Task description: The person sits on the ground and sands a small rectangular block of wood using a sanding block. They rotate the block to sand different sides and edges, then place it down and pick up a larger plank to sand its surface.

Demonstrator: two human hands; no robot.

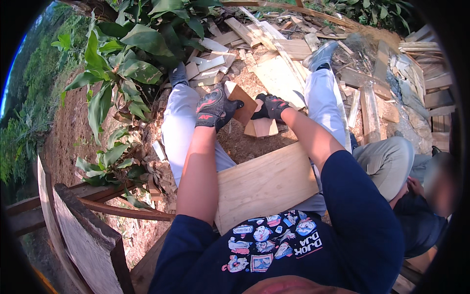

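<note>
In the head view, the person sits with both legs stretched out over dirt strewn with wood scraps, and both gloved hands meet between the knees. The left hand [213,108] is clenched around the near end of a small wooden offcut [243,104], a flat brownish piece tilted up off the ground. The right hand [272,107] reaches in beside it; its fingers curl, but whether they grip the offcut or just rest against the paler block [262,127] lying under it cannot be told. The offcut looks light, stiff and rough-sawn, likely splintery at its edges, so the flat faces near one end seem the safest hold, as the gloves suggest. A broad plywood board [264,183] lies across the lap. I count two gloved hands, one held offcut, one block beneath, one lap board, and a scrap pile [281,59] too jumbled to count. A second person's bent knee [389,159] shows at the right.
</note>
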